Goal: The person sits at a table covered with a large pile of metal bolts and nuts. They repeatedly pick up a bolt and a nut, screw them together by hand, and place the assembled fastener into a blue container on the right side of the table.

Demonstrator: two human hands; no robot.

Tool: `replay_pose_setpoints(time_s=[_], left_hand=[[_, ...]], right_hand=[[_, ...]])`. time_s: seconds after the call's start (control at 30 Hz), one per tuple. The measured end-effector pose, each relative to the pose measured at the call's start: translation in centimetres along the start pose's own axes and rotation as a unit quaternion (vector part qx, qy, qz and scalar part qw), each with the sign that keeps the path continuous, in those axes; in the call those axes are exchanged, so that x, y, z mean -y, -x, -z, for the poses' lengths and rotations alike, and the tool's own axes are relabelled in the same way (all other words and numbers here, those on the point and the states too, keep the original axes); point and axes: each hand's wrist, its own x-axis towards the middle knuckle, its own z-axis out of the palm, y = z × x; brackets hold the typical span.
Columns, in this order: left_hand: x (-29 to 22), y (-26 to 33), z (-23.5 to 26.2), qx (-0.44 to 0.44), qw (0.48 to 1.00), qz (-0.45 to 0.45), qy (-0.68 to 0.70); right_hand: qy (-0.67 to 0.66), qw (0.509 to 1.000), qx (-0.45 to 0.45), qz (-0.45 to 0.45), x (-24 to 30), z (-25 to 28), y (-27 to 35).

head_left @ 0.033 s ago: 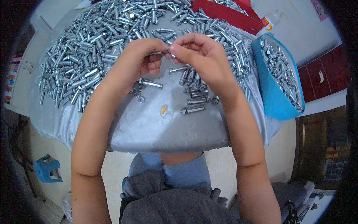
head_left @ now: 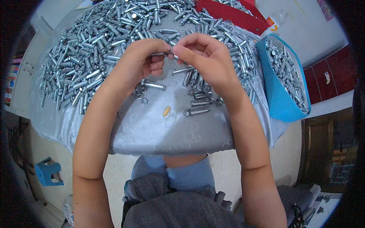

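Observation:
Above the middle of the table, both my hands meet fingertip to fingertip over a small metal bolt (head_left: 170,53), mostly hidden by the fingers. My left hand (head_left: 142,59) pinches its left end, the other fingers curled under. On the right end, thumb and forefinger of my right hand (head_left: 207,57) are closed. Under the left hand lie a loose sleeve anchor bolt (head_left: 154,85) and several nuts (head_left: 144,101). Next to the right wrist, several sleeve anchor bolts (head_left: 198,110) lie in a loose column. A big heap of such bolts (head_left: 91,57) spreads behind and left.
A blue fabric bin (head_left: 279,100) full of bolts stands at the table's right edge. Behind are a red box (head_left: 232,13) and a clear plastic bottle (head_left: 277,19). A small yellowish piece (head_left: 166,111) lies on the silvery tablecloth (head_left: 148,133). A blue stool (head_left: 48,173) is on the floor.

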Motion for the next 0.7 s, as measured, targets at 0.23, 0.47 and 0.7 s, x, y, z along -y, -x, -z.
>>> replay_pose_setpoints(time_s=[0.23,0.47,0.7], left_hand=[[-0.1,-0.2,-0.3,-0.009,0.997,0.018,0.075],[0.0,-0.1,-0.2,0.005,0.995,0.016,0.096],[-0.6,0.1,-0.6,-0.034,0.996,0.002,-0.086]], right_hand=[[0.136,0.982,-0.059,0.112,-0.8,0.1,0.1],[0.239,0.952,-0.07,0.177,0.4,-0.3,0.4],[0.307,0.907,-0.085,0.275,-0.1,-0.1,0.0]])
